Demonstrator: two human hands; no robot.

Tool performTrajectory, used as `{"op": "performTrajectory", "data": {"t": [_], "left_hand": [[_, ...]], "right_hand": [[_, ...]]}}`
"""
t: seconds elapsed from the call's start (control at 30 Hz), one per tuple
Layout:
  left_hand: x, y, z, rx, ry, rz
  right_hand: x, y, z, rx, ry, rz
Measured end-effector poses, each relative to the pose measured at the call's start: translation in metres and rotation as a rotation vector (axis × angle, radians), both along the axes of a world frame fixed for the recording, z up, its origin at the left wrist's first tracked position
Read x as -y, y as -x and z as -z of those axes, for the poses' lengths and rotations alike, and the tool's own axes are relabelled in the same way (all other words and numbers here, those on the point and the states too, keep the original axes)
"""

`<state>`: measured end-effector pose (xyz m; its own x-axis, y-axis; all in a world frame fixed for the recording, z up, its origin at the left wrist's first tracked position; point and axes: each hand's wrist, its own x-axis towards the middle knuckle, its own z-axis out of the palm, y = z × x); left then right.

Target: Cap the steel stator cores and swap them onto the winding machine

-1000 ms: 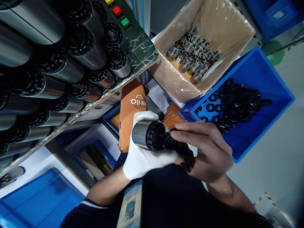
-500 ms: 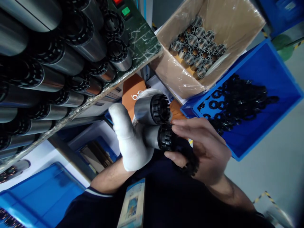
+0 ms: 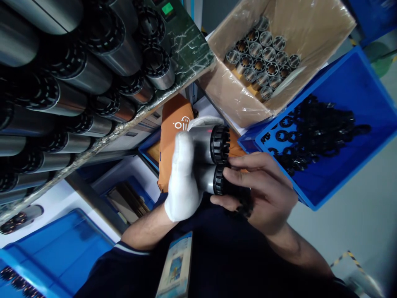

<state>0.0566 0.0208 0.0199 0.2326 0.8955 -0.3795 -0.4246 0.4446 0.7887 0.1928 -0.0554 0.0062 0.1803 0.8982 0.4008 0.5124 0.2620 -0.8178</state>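
Note:
My left hand, in a white glove, wraps around two metal cylinders lying side by side, with the thumb along them. The upper cylinder carries a black slotted ring on its right end. On the lower cylinder sits another black slotted ring. My bare right hand has its fingertips and thumb around this lower ring. More black rings are tucked in the right palm, partly hidden by the fingers.
At upper left, many ring-capped metal cylinders stand on a green bench. A cardboard box of metal cylinders is at upper right, beside a blue bin of black rings. An orange bag lies behind my hands; another blue bin is lower left.
My left thumb has come in from sticking out and now lies against the cylinders. Both cylinders have shifted slightly right, and my right fingers stay at the lower ring.

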Motion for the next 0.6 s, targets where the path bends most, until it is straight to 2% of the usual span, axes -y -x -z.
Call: {"op": "performTrajectory", "data": {"t": [0.1,0.17,0.27,0.37,0.47,0.5,0.6], "left_hand": [[0.005,0.002,0.003,0.023,0.051,-0.109],[0.005,0.009,0.004,0.072,0.103,-0.079],[-0.002,0.024,0.008,0.093,0.048,-0.028],[-0.01,0.03,0.017,0.118,-0.026,-0.102],[-0.005,0.021,0.025,0.167,-0.005,-0.084],[0.0,0.018,0.026,0.162,0.069,-0.065],[0.019,0.009,0.032,0.139,0.509,0.015]], "right_hand": [[-0.001,-0.001,0.012,0.09,-0.075,-0.002],[0.0,-0.005,0.017,-0.026,-0.074,-0.006],[0.003,-0.014,0.013,-0.223,0.059,-0.076],[0.003,-0.014,0.006,-0.056,0.133,-0.186],[0.0,-0.006,0.008,0.152,0.204,-0.286],[0.001,-0.004,0.009,0.18,0.25,-0.302],[0.01,-0.018,0.004,0.204,0.411,-0.262]]}}
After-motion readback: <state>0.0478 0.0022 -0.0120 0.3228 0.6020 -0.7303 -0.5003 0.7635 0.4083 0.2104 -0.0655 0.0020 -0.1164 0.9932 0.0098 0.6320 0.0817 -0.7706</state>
